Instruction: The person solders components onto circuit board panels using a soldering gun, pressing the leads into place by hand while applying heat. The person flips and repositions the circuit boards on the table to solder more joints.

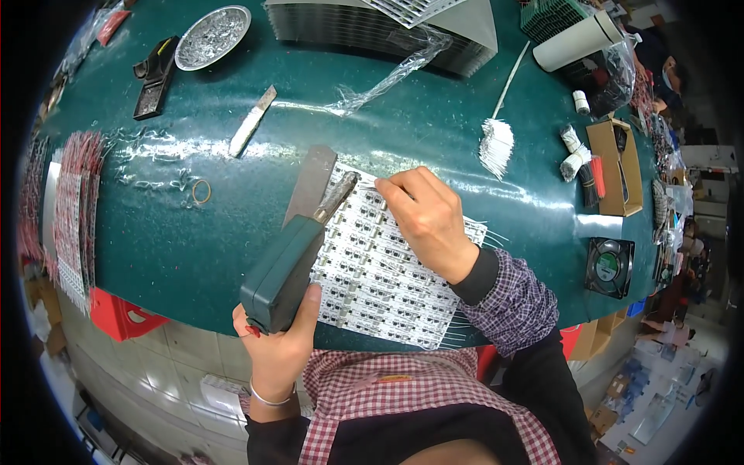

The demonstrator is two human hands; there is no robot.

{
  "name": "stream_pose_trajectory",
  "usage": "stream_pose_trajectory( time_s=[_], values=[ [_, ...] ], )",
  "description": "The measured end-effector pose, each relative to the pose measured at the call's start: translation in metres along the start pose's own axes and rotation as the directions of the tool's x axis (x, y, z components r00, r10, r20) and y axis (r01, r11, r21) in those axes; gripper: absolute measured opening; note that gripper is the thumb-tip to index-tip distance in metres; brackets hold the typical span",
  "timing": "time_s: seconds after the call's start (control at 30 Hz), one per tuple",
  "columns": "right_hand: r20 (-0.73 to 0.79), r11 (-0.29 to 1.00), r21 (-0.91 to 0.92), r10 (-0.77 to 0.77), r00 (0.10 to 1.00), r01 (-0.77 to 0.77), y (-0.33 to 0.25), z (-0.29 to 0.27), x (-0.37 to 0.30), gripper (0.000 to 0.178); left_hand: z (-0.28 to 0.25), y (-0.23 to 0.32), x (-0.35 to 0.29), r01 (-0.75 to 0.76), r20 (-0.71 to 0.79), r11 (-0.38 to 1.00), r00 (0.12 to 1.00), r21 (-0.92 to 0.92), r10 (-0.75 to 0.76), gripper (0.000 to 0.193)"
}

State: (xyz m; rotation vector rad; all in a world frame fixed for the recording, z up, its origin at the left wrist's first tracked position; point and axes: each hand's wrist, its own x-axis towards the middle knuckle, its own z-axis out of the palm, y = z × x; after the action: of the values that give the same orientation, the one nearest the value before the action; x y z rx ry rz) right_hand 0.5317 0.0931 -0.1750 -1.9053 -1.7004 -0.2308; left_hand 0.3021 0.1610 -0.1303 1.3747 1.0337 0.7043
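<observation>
My left hand (283,349) is closed round the handle of a dark green soldering gun (283,271). Its metal tip (337,198) points away from me, over the far left corner of a white circuit board panel (380,287) with rows of small dark parts. Thin pale wires (457,335) stick out along the panel's right side. Over the panel's far edge, close to the tip, my right hand (426,217) is closed in a pinch; what its fingertips hold is too small to make out. A flat grey metal plate (311,178) lies against the panel's left side.
Around the green table (178,256) lie a bundle of white wires (496,147), a white-wrapped blade (253,124), a rubber band (201,191), a metal bowl (213,39), a black holder (155,81), a cardboard box (616,167), a fan (610,267) and red-wired boards (76,209).
</observation>
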Motion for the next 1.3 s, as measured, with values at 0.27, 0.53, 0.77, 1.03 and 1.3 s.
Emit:
stream_pose_trajectory(
  time_s=[0.27,0.53,0.77,1.03,1.3],
  values=[
    [0.017,1.0,-0.01,0.013,1.0,-0.013,-0.002,0.0,0.001,0.03,0.001,-0.007,0.004,-0.049,0.043,0.998,0.998,0.041,0.047,0.02],
    [0.001,1.0,-0.02,0.015,1.0,-0.015,-0.002,0.002,0.002,0.028,-0.005,-0.009,-0.002,0.127,0.077,0.991,0.989,0.032,-0.13,0.021],
    [0.003,1.0,-0.022,0.016,1.0,-0.015,-0.003,0.002,0.002,0.028,-0.002,-0.001,0.0,0.105,0.053,0.994,0.993,0.028,-0.106,0.018],
    [0.011,1.0,-0.024,0.009,1.0,-0.009,-0.002,0.0,0.001,0.028,-0.005,-0.012,-0.003,-0.141,-0.03,0.985,0.989,0.097,0.145,0.024],
    [0.067,0.996,-0.079,0.044,0.997,-0.039,-0.01,-0.031,-0.001,0.026,-0.015,-0.018,-0.005,-0.15,-0.01,0.979,0.988,0.135,0.153,0.031]
  ],
)
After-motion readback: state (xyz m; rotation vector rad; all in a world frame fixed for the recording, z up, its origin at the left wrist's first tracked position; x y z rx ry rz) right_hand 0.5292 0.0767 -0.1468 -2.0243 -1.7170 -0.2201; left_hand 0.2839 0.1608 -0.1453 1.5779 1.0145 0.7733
